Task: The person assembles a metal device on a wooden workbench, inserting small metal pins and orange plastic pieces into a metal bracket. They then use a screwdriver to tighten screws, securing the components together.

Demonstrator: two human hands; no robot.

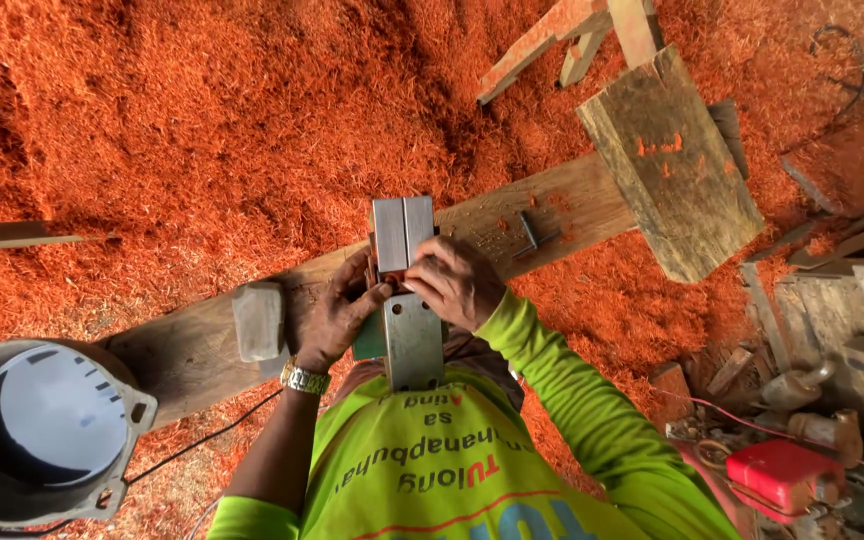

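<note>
I have both hands on one metal tool, an electric planer (404,290) turned with its flat grey sole up, and it lies across the long wooden plank (552,205) that I use as my desk. My left hand (337,315) is closed around its left side, with the thumb pressed on the middle part, and on this wrist there is one metal watch (304,379). My right hand (455,282) grips the middle from the right, with the fingers curled over it. What the fingers press there is hidden under them, so I cannot say more about it.

On the plank I count one grey block (258,320), just beside my left hand, and one small dark T-shaped key (532,235) further to the right. One thick weathered board (670,165) lies slanted over the far end of the plank. Red-orange wood shavings (202,120) cover the ground all around.

At the lower left stands one round grey bucket (47,430), cut off by the edge. At the lower right is one red box (784,473) among scrap wood, hard to make out. My arms are in green sleeves.
</note>
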